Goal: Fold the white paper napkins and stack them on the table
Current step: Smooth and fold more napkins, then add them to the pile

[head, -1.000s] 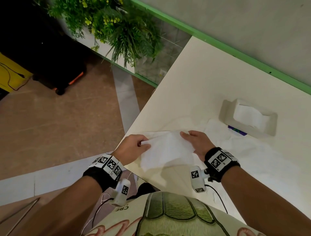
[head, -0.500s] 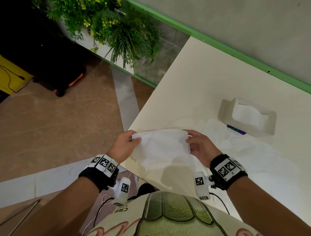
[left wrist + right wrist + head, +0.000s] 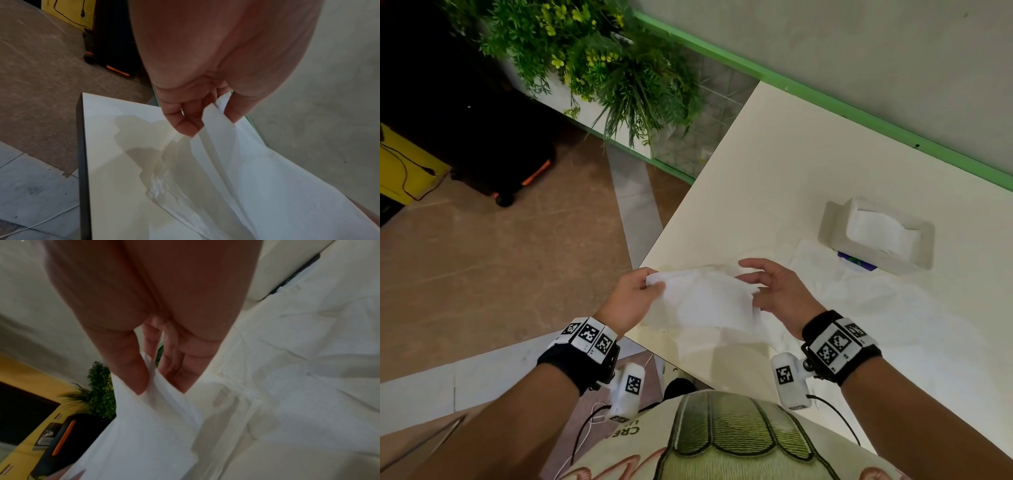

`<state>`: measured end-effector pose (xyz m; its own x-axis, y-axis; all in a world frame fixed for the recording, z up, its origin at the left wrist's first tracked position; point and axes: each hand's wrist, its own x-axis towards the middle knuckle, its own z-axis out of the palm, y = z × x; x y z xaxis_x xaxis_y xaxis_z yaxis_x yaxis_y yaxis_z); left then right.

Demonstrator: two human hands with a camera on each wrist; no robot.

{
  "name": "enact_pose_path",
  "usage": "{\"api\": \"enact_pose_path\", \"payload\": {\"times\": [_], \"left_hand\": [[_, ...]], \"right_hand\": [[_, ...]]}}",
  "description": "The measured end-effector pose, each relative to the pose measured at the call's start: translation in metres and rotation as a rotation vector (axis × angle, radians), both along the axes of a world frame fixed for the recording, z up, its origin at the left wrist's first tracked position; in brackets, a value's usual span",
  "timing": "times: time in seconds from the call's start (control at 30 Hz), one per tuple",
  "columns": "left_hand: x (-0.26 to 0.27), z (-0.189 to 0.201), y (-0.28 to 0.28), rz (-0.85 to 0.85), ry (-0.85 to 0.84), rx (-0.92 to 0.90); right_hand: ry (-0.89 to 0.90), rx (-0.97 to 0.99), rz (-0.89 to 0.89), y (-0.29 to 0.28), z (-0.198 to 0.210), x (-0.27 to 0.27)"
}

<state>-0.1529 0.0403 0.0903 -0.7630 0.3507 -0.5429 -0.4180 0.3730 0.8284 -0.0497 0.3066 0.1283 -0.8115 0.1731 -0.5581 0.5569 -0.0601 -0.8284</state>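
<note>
A white paper napkin (image 3: 705, 301) hangs in the air just above the near left corner of the cream table (image 3: 774, 164). My left hand (image 3: 635, 296) pinches its left edge between thumb and fingers (image 3: 185, 123); the napkin (image 3: 236, 170) sags down from that pinch. My right hand (image 3: 774, 291) pinches the right edge, thumb and fingers (image 3: 179, 369) closed on the napkin (image 3: 148, 426). More white napkins (image 3: 876, 308) lie spread and creased on the table to the right, also the crumpled napkins (image 3: 298, 361) in the right wrist view.
A white tissue holder (image 3: 876, 236) with a sheet sticking out stands at the back right, over a small purple-green item (image 3: 856, 262). The table's left edge (image 3: 82, 162) drops to a tiled floor. A green planter (image 3: 592, 68) and a black wheeled case (image 3: 510, 157) stand beyond it.
The napkin was lying on the table under both hands a second ago; now both hands have lifted it off the surface and hold it stretched between them.
</note>
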Motion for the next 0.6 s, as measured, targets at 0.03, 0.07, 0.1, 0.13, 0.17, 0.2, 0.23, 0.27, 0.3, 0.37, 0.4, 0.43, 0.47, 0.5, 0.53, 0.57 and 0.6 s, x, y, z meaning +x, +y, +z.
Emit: {"api": "enact_pose_path", "payload": {"times": [0.03,0.07,0.1,0.13,0.17,0.2,0.23,0.27,0.3,0.37,0.4,0.43,0.47,0.5,0.53,0.57,0.6], "left_hand": [[0.001,0.0,0.0,0.0,-0.002,0.004],[0.002,0.001,0.0,0.003,-0.006,0.009],[0.003,0.002,0.0,0.005,-0.011,0.014],[0.003,0.003,0.0,0.004,-0.012,0.018],[0.004,0.004,0.0,-0.001,-0.009,0.015],[0.005,0.005,0.001,-0.009,-0.003,0.012],[0.005,0.006,0.0,-0.016,0.0,0.008],[0.005,0.006,0.0,-0.02,0.002,0.005],[0.006,0.005,0.0,-0.022,0.003,-0.002],[0.007,0.003,-0.002,-0.033,0.015,-0.017],[0.008,0.001,-0.003,-0.04,0.022,-0.017],[0.008,0.0,-0.004,-0.045,0.025,-0.014],[0.008,-0.002,-0.005,-0.046,0.025,-0.012],[0.008,-0.004,-0.005,-0.043,0.022,-0.016],[0.008,-0.006,-0.005,-0.039,0.017,-0.018],[0.009,-0.007,-0.005,-0.037,0.011,-0.021],[0.009,-0.009,-0.003,-0.039,0.009,-0.021]], "right_hand": [[0.006,0.031,0.023,0.0,-0.001,0.0],[0.018,0.056,0.04,-0.002,-0.002,-0.001],[0.029,0.072,0.047,-0.003,-0.002,-0.001],[0.041,0.08,0.048,-0.004,-0.002,0.0],[0.051,0.079,0.041,-0.005,-0.001,-0.001],[0.061,0.069,0.032,-0.006,-0.002,-0.001],[0.073,0.057,0.022,-0.007,-0.001,-0.001],[0.085,0.059,0.005,-0.008,-0.001,-0.001],[0.099,0.073,-0.018,-0.009,0.0,-0.002],[0.106,0.104,-0.09,-0.009,0.002,-0.003],[0.094,0.103,-0.136,-0.008,0.003,-0.003],[0.069,0.081,-0.191,-0.006,0.002,-0.002],[0.036,0.038,-0.246,-0.003,0.001,-0.001],[-0.003,-0.019,-0.296,0.0,0.0,0.0],[-0.046,-0.078,-0.33,0.004,-0.001,0.001],[-0.093,-0.134,-0.336,0.007,-0.003,0.001],[-0.139,-0.18,-0.325,0.009,-0.005,0.003]]}}
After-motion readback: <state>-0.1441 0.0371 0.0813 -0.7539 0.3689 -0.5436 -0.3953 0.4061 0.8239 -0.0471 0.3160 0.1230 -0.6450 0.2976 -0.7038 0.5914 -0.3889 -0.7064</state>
